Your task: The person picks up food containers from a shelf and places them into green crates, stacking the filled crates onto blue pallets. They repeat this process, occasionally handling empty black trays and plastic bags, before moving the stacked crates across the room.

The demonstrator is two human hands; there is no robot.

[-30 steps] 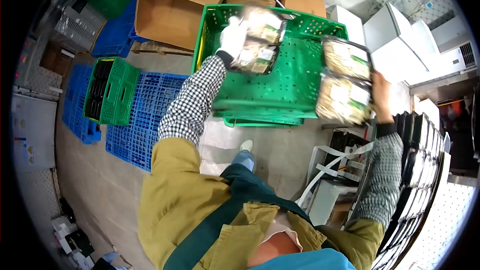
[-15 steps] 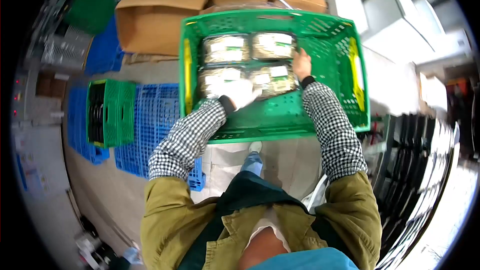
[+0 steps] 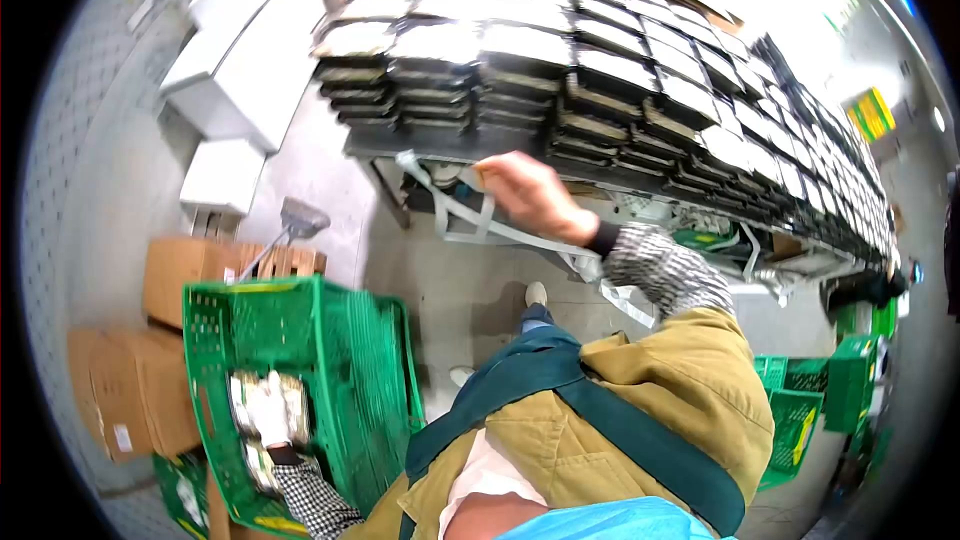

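My left hand [image 3: 268,415], in a white glove, is inside the green crate [image 3: 318,340] at lower left. It lies on top of clear-lidded food packs [image 3: 293,402], its fingers stretched out. The packs' far sides are partly hidden by it. My bare right hand [image 3: 535,197] is in the air in front of the long table edge, just below the stacked black food trays [image 3: 520,90]. Nothing shows in its fingers, which are extended and a little blurred. Both sleeves have checked cuffs.
Cardboard boxes [image 3: 145,390] stand left of the crate, white boxes [image 3: 235,60] at upper left. A broom [image 3: 300,220] leans nearby. Pale straps [image 3: 480,225] hang below the table [image 3: 440,145]. More green crates [image 3: 795,420] are at right, near a dark-sleeved arm [image 3: 865,290].
My body and view have turned right, towards the stacked trays. My right hand has left the packs and swung out to the table. My left hand stays on the packs in the crate.
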